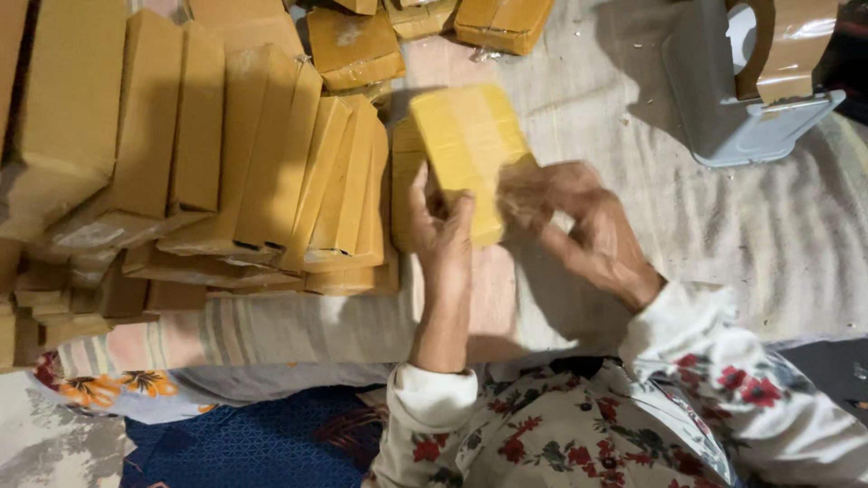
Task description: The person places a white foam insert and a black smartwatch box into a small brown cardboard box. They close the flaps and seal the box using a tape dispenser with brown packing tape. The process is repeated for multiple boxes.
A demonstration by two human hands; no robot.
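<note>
Yellow box (470,145) in both hands

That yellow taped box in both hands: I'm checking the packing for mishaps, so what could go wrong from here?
The yellow box is pinched only near its lower edge by the left hand and right hand, so it might tip or slip. The row of cardboard boxes beside it leans to one side; a nudge while setting this one down could topple it. The tape dispenser sits close on soft cloth, so an elbow could knock it over.
</note>
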